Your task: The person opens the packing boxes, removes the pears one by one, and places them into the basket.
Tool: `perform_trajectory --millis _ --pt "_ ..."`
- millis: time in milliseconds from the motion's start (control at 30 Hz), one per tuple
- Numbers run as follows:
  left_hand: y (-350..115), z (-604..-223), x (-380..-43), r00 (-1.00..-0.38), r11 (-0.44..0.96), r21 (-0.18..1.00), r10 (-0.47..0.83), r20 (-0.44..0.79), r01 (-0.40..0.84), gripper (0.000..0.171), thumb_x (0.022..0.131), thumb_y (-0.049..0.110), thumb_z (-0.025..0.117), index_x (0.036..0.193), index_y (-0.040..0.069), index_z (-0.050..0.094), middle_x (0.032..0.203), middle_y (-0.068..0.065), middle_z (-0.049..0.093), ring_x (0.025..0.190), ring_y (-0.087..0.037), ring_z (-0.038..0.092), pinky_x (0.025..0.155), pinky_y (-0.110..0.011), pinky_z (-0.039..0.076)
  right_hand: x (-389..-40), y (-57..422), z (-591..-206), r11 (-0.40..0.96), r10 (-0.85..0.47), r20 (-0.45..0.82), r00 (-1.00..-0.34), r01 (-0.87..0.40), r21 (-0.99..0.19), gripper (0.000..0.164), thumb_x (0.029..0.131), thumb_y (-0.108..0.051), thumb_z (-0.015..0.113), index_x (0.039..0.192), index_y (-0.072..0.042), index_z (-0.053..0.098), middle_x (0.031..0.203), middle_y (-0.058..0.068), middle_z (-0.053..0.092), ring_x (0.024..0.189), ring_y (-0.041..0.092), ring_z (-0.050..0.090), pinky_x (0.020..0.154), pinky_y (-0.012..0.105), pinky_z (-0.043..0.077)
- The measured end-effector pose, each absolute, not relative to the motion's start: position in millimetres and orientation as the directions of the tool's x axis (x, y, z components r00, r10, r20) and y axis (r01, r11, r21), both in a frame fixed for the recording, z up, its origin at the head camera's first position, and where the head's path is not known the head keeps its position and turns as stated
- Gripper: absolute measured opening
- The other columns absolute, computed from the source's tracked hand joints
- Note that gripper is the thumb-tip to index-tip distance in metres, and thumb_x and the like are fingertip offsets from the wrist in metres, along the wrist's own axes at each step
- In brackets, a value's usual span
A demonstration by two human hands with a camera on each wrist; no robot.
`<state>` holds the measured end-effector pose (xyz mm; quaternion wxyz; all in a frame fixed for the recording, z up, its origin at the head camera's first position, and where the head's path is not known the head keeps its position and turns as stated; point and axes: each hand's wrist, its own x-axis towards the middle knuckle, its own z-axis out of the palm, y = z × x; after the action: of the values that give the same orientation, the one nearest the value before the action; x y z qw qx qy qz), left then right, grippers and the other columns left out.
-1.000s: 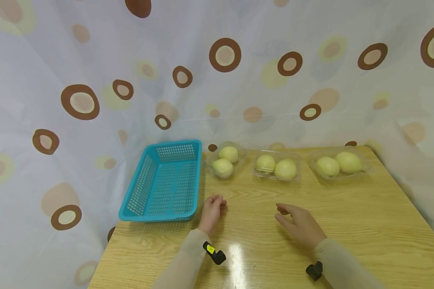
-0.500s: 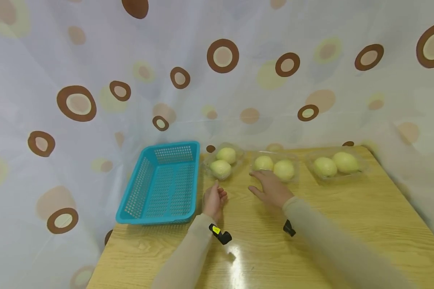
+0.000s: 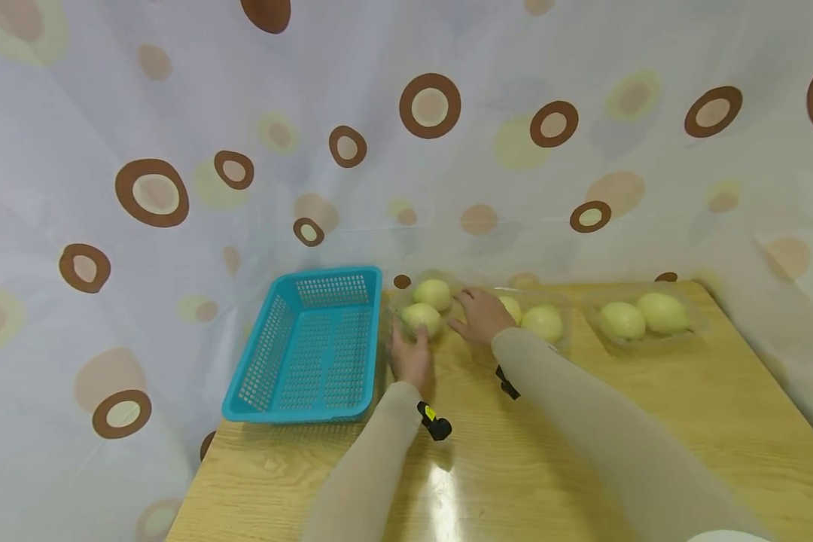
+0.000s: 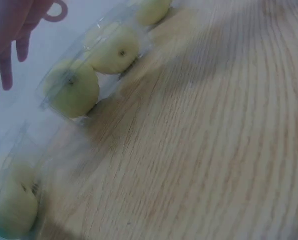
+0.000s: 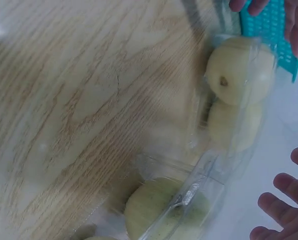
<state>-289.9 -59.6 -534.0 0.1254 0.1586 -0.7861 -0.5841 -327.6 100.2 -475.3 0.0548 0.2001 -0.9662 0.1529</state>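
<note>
On my feed, I am seeing both hands released: the left hand [image 3: 411, 358] is reaching to the front of the leftmost clear container [image 3: 402, 299], the right hand [image 3: 484, 316] to its right side. Two pale fruits [image 3: 421, 319] are sitting inside, on the surface [image 3: 474, 436] beside the blue basket [image 3: 291, 415].

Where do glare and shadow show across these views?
Head: a white glare patch on the table, between the sleeves; left wrist: a soft grey shadow across the table, glints on the clear container; right wrist: bright reflections along the lower container, shadow beside its fruit.
</note>
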Motion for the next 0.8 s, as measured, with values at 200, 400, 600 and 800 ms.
perform_trajectory --millis 200,400,600,800 --pt "-56.1 -529.8 -301.7 -0.918 0.327 0.937 -0.396 0.022 -0.119 0.067 0.092 0.043 0.060 0.151 0.022 0.035 0.154 -0.026 0.018 0.142 -0.042 0.013 0.112 -0.060 0.016 -346.6 87.2 -486.9 0.905 -0.341 0.083 -0.936 -0.351 -0.239 0.063 0.096 -0.042 0.056 0.146 -0.008 0.039 0.149 0.020 0.036 0.136 0.039 0.032 0.109 0.060 0.025" --pt "-54.1 -527.2 -313.1 -0.919 0.426 0.894 -0.391 0.041 -0.142 0.063 0.094 0.044 0.057 0.149 0.022 0.037 0.155 -0.026 0.016 0.143 -0.041 0.012 0.113 -0.057 0.016 -357.0 78.1 -497.8 0.930 -0.355 0.035 -0.934 -0.356 -0.094 0.063 0.097 -0.045 0.051 0.151 -0.019 0.032 0.155 0.014 0.026 0.140 0.041 0.024 0.107 0.065 0.022" --pt "-52.4 -535.8 -322.2 -0.918 0.477 0.863 -0.395 0.041 -0.167 0.063 0.093 0.043 0.058 0.149 0.023 0.038 0.155 -0.028 0.011 0.144 -0.041 0.009 0.114 -0.055 0.017 -358.9 74.9 -498.8 0.922 -0.387 -0.029 -0.921 -0.387 -0.005 0.064 0.098 -0.047 0.050 0.154 -0.026 0.025 0.159 0.009 0.019 0.142 0.041 0.019 0.107 0.067 0.020" --pt "-50.2 -540.0 -324.7 -0.920 0.483 0.858 -0.391 0.033 -0.174 0.063 0.093 0.042 0.060 0.149 0.024 0.038 0.156 -0.026 0.011 0.143 -0.040 0.013 0.113 -0.053 0.021 -361.3 77.9 -504.3 0.913 -0.405 -0.074 -0.911 -0.407 0.009 0.065 0.099 -0.044 0.049 0.154 -0.023 0.022 0.158 0.010 0.019 0.142 0.038 0.020 0.105 0.065 0.027"
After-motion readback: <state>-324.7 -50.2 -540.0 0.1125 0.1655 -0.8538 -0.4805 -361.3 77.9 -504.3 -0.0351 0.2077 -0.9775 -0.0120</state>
